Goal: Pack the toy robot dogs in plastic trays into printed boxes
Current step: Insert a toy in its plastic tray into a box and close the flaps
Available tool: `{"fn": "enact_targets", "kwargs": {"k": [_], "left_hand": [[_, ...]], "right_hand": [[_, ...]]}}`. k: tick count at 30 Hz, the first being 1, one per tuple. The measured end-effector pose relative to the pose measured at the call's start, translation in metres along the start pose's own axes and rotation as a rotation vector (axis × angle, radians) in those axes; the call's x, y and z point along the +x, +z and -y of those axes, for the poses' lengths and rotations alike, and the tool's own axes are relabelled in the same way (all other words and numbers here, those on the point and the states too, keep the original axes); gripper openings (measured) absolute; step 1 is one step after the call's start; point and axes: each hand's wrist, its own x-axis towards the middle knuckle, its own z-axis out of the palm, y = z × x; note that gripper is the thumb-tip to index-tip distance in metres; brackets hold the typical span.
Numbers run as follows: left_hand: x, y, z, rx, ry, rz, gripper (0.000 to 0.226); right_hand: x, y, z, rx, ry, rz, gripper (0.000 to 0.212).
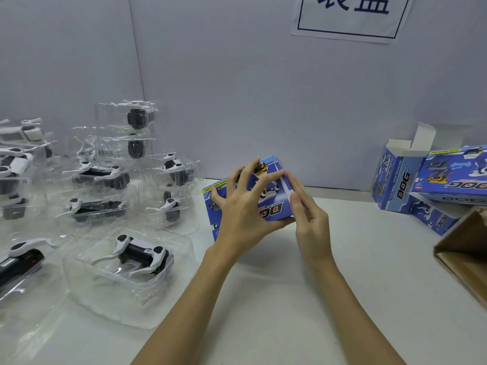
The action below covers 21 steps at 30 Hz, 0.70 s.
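Two bare hands are meeting over a blue printed box (266, 196) near the middle of the white desk (303, 299), seen from the head camera. The left hand (243, 206) is lying across the box's front face with its fingers (249, 171) spread wide and arched, the tips touching the printed panel and the thumb curling under the lower right corner, so the box is sitting tilted in that grip. The right hand (309, 214) is coming in from the right side, its fingers straight and held close together, the tips pressing against the box's upper right edge. The box is showing pictures of toy dogs and the upside-down word "DOG". To the left, many toy robot dogs in clear plastic trays are standing in loose stacks; the nearest tray (129, 270) is lying open side up with a black and white robot dog (142, 255) in it, and another dog (21, 259) is partly cut off at the left edge. Further back, a taller stack of trays (131, 133) is rising against the grey partition wall (237, 88). At the right, more printed boxes (432, 180) are lying piled together, one with its white top flaps open, just beside a brown cardboard carton (466, 254) at the frame's edge. A white paper sign (350, 17) with dark blue characters is hanging on the wall above.
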Motion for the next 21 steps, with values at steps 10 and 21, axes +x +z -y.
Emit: {"fn": "enact_targets", "kwargs": {"k": [10,21], "left_hand": [[0.0002,0.0036,-0.0042,0.002,-0.016,0.03,0.074],[-0.0007,0.0055,-0.0011,0.018,-0.02,0.057,0.063]], "right_hand": [[-0.0016,0.0058,-0.0003,-0.05,-0.019,-0.094,0.045],[-0.0041,0.0013,0.0007,0.029,-0.005,0.049,0.048]]}}
